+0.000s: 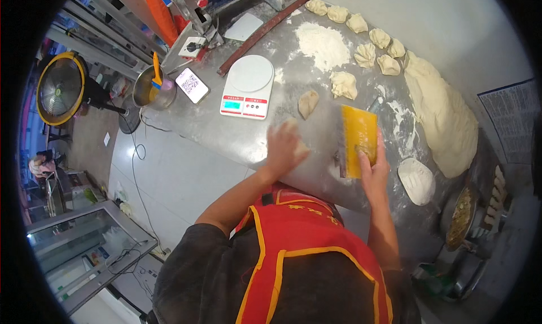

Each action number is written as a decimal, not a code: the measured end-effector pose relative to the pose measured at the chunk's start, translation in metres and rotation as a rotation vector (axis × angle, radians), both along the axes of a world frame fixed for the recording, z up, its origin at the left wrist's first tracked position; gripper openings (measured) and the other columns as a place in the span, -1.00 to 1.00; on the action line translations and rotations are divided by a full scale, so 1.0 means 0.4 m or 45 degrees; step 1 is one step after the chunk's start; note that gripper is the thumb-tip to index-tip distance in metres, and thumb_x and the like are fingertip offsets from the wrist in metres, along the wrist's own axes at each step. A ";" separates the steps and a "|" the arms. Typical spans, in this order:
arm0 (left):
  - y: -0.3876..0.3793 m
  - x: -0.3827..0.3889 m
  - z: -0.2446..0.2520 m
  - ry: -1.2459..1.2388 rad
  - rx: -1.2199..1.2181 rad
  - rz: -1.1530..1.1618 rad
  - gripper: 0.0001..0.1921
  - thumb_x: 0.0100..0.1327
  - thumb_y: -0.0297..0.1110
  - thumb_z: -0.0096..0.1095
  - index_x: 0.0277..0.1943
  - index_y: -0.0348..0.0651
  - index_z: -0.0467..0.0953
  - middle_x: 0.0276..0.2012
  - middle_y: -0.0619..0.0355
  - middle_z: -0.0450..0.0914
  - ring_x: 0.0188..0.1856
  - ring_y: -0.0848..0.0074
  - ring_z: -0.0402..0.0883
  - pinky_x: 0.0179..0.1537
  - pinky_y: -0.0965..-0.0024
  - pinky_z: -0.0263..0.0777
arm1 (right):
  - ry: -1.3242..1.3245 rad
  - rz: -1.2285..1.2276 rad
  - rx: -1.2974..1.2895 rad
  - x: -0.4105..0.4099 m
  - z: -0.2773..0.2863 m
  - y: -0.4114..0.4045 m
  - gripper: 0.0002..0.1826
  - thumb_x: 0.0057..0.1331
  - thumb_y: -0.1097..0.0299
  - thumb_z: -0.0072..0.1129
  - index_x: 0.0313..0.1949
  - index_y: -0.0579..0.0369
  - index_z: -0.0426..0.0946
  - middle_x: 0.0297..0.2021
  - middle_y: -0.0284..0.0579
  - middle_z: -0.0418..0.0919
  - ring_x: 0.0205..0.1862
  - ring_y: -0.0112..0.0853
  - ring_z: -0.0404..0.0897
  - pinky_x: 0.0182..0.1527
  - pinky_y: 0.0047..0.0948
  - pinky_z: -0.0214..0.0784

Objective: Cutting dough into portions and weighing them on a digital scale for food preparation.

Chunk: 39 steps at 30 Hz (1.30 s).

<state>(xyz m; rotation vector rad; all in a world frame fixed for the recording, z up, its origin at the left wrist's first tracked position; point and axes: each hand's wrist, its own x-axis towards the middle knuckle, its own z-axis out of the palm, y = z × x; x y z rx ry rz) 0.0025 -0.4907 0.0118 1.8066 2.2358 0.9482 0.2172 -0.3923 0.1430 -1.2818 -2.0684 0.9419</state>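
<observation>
My right hand point(374, 167) grips a yellow dough scraper point(360, 139), held with its blade edge toward the left. Blurred by motion, my left hand point(283, 148) is around a piece of dough point(302, 148) near the front edge of the metal worktop point(315, 171); the palm hides much of it. Just beyond that hand lies a small flattened piece of dough point(308, 104). A rougher lump of dough point(344, 86) sits farther back. To the left stands a white kitchen scale point(247, 86) with a lit display and a bare platform.
A long dough mass point(442, 116) lies along the wall, with several lumps point(357, 23) behind. A smooth dough piece point(416, 181), a bowl of filling point(460, 218), loose flour point(322, 45), a wooden rod point(266, 33), a phone point(192, 85) and a metal pot point(154, 91) surround the work area.
</observation>
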 end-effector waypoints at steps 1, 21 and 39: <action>-0.014 0.029 0.022 0.352 -0.072 -0.219 -0.43 0.07 0.00 0.22 0.06 -0.18 0.38 0.05 0.01 0.43 0.19 0.27 0.30 0.26 -0.07 -0.04 | 0.010 -0.004 -0.007 0.005 0.003 0.001 -0.34 0.24 0.48 0.00 0.33 0.13 0.05 0.19 0.10 0.32 0.19 -0.24 0.38 0.17 -0.37 0.21; 0.046 -0.068 0.099 -0.569 -0.328 0.166 -0.17 -0.07 -0.12 0.46 0.24 -0.26 0.21 0.18 -0.14 0.25 0.15 0.06 0.30 0.11 0.11 0.22 | -0.089 0.057 -0.003 -0.041 0.012 0.017 -0.38 0.29 0.41 -0.02 0.32 0.16 0.04 0.23 0.15 0.25 0.22 -0.05 0.32 0.16 -0.28 0.23; 0.255 -0.351 0.077 -0.665 0.165 0.414 -0.79 0.10 -0.29 0.24 -0.27 -0.24 0.56 -0.32 -0.01 0.60 -0.28 0.28 0.59 -0.22 0.30 0.42 | 0.049 -0.146 -0.152 -0.016 0.023 -0.014 -0.38 0.27 0.43 0.01 0.31 0.19 0.07 0.22 0.10 0.27 0.21 -0.23 0.35 0.19 -0.34 0.18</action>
